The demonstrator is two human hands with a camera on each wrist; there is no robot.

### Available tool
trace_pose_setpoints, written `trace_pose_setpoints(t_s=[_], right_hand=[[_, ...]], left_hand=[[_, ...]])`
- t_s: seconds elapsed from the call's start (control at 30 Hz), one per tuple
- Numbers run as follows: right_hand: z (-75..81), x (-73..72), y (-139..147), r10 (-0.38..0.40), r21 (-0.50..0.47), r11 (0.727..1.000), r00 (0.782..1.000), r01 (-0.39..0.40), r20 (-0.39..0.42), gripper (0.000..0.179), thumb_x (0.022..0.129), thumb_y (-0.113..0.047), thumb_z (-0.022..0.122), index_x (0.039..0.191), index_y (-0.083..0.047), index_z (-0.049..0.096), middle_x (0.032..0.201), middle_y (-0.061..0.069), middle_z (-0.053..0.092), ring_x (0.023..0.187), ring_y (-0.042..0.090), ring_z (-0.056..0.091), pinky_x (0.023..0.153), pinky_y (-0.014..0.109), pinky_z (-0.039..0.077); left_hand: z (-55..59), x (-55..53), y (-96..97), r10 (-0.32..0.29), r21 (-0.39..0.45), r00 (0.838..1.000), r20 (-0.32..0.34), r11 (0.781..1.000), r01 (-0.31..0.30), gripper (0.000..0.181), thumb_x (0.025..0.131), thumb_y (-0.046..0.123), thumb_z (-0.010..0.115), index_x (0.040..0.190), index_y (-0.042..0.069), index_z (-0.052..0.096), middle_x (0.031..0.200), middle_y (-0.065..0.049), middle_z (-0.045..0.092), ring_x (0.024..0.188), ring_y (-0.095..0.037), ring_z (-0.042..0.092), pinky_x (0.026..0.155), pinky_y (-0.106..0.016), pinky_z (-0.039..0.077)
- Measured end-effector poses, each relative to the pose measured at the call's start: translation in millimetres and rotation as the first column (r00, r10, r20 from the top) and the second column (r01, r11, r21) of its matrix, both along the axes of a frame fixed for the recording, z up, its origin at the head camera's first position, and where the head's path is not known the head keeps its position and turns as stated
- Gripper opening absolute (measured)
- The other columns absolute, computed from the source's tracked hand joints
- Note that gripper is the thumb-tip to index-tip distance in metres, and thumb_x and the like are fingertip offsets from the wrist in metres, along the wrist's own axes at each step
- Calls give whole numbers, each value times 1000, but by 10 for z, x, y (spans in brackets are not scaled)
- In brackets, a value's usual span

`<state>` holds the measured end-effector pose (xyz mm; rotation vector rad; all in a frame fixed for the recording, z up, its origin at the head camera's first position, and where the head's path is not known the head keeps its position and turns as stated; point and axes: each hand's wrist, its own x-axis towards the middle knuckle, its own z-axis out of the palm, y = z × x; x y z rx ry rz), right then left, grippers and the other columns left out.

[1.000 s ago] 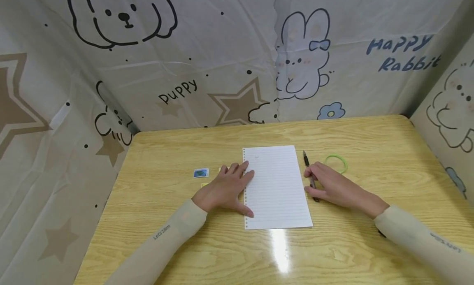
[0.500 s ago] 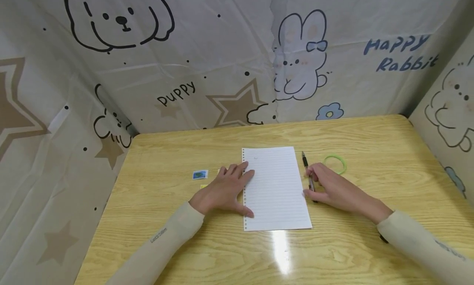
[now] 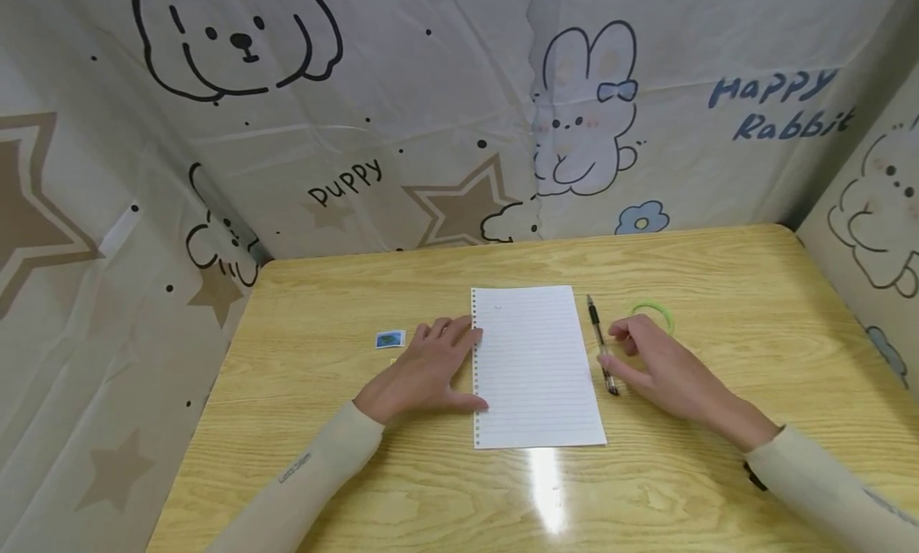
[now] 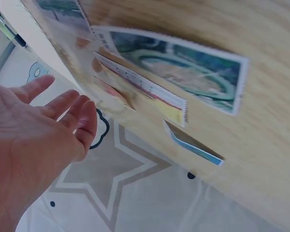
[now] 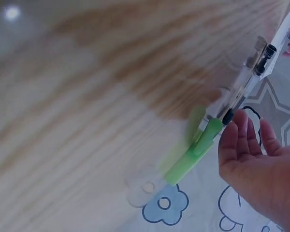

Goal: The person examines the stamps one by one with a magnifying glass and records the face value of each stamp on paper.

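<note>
A sheet of lined white paper (image 3: 534, 369) with holes down its left side lies on the table. My left hand (image 3: 424, 373) is spread at its left edge, with fingertips and thumb over the margin; whether they touch the sheet I cannot tell. Right of the paper lies a black-and-clear pen (image 3: 597, 329), its tip pointing away. Beside it is my right hand (image 3: 664, 373), fingers loosely bent and holding nothing, the thumb tip close to the barrel. Behind that hand, a green ring (image 3: 655, 306) is partly covered; the right wrist view shows the green ring (image 5: 193, 157) near the pen (image 5: 249, 79).
Several stamps lie left of the paper, among them a blue stamp (image 3: 391, 339) and a larger green one, a stamp (image 4: 183, 70) seen close up. The left hand hides most of them in the head view. A printed cloth (image 3: 459, 122) stands behind the wooden table (image 3: 323, 298).
My right hand has drawn off the pen toward the right, leaving it on the table. My left hand has slid slightly left, so its fingers cover less of the paper.
</note>
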<state>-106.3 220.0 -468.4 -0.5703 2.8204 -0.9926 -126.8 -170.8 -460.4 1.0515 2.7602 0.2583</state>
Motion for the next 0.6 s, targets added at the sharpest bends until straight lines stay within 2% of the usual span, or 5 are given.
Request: trace_pose_setpoints(t_s=[0.17, 0.4, 0.47, 0.6], right_hand=[[28, 29, 69, -46, -59, 997, 999, 47, 15, 43, 111, -38, 66, 137, -4, 57, 126, 8, 64, 111, 24, 62, 95, 50, 52], [-1, 75, 195, -130, -88, 988, 991, 128, -24, 35, 107, -22, 73, 130, 2, 62, 112, 9, 68, 98, 23, 64, 84, 29, 52], [-17, 80, 218, -163, -73, 984, 986, 160, -37, 33, 104, -18, 76, 126, 3, 63, 109, 9, 69, 96, 23, 64, 81, 28, 53], [-30, 63, 246, -214, -25, 977, 976, 213, -45, 32, 100, -15, 80, 121, 3, 64, 106, 12, 68, 92, 25, 64, 78, 34, 53]], left_hand=[[-6, 17, -47, 35, 68, 999, -23, 997, -33, 109, 87, 70, 83, 163, 3, 41, 165, -14, 43, 145, -37, 43, 108, -53, 38], [-39, 47, -90, 48, 117, 996, -71, 992, -39, 97, 90, 64, 83, 158, 4, 48, 156, -14, 51, 140, -36, 47, 107, -54, 39], [-50, 58, -111, 50, 124, 996, -78, 991, -40, 93, 90, 62, 83, 156, 4, 51, 154, -14, 53, 140, -35, 48, 107, -54, 40], [-49, 74, -175, 54, 131, 994, -99, 991, -41, 89, 91, 59, 84, 154, 4, 54, 151, -15, 54, 139, -36, 48, 108, -55, 41]])
